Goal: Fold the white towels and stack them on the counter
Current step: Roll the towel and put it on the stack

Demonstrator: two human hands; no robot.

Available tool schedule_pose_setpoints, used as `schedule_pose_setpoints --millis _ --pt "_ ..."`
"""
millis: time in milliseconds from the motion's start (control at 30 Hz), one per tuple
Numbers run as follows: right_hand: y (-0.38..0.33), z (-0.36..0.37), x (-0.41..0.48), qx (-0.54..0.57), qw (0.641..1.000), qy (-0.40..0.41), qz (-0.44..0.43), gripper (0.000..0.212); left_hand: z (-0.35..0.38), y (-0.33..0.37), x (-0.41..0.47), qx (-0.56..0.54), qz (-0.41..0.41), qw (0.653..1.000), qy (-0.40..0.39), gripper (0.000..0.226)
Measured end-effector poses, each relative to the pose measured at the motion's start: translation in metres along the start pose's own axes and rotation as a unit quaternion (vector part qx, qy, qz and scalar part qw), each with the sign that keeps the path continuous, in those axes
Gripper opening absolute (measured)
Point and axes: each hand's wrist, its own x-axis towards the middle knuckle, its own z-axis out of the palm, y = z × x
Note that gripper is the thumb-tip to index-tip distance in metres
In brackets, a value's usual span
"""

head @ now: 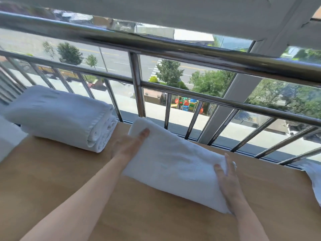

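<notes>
A folded white towel (173, 164) lies slantwise on the wooden counter (52, 180), in the middle. My left hand (130, 145) lies against its left end with straight fingers, one fingertip on the towel's top. My right hand (227, 180) presses flat against its right end, fingers straight. A stack of two folded white towels (60, 117) sits at the counter's back left, apart from both hands.
A steel railing (173, 49) with upright bars runs along the counter's far edge, in front of a window. Another white cloth (312, 176) lies at the right edge of the counter. Something white (7, 136) shows at the far left.
</notes>
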Motion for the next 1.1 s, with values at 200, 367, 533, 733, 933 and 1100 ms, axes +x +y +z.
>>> schedule_pose_setpoints --millis 200,367,533,733,933,1100 --pt "-0.077 0.055 -0.013 0.023 0.997 0.014 -0.066 0.057 -0.097 -0.007 0.028 -0.02 0.022 0.998 0.053 0.102" --pt "-0.156 0.126 -0.032 0.008 0.994 0.043 -0.098 0.057 -0.19 -0.032 0.076 -0.055 0.025 0.995 0.082 0.105" --pt "-0.233 0.213 -0.052 -0.01 0.99 0.073 -0.12 0.059 -0.285 -0.066 0.141 -0.088 0.024 0.993 0.071 0.114" --pt "-0.319 0.305 -0.06 -0.026 0.987 0.085 -0.136 0.06 -0.373 -0.106 0.222 -0.138 0.01 0.988 0.07 0.125" --pt "-0.357 0.364 -0.034 -0.105 0.981 0.093 -0.133 0.056 -0.395 -0.128 0.296 -0.128 0.003 0.991 0.044 0.108" --pt "-0.325 0.386 -0.012 -0.116 0.992 0.034 -0.039 0.055 -0.362 -0.138 0.32 0.049 0.027 0.998 -0.005 0.108"
